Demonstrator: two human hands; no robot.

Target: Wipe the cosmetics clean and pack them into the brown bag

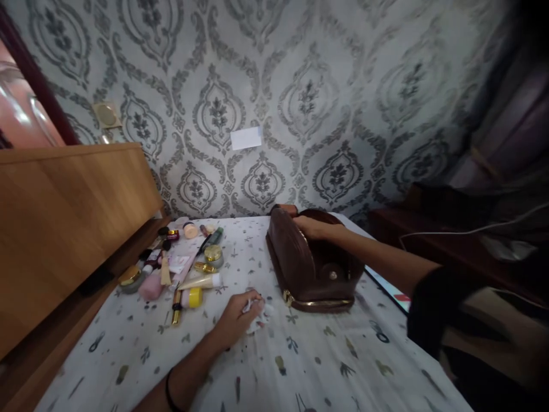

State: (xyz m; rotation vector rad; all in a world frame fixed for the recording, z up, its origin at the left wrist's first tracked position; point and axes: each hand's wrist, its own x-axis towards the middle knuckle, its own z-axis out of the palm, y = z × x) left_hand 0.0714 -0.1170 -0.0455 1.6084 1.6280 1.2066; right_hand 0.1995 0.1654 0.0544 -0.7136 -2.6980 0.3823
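Note:
A brown toiletry bag (294, 260) with a gold zip stands unzipped on the patterned white cloth. My right hand (315, 228) reaches across its opening and grips the far part of the zipped edge; the fingertips are partly hidden by the bag. Left of the bag, my left hand (240, 315) rests on the cloth, its fingers closed round a crumpled white tissue (259, 316). A black band circles that wrist. Nearest to this hand lie a yellow-capped bottle (191, 297), a black and gold tube (176, 309) and a cream-coloured tube (201, 282).
Several cosmetics spread over the left side, among them a gold-lidded jar (213, 255) and a pink bottle (151, 285). A wooden cabinet (77, 217) borders the left. A flat lit screen (388, 290) lies right of the bag, partly behind my arm. Patterned wallpaper (266, 74) rises behind.

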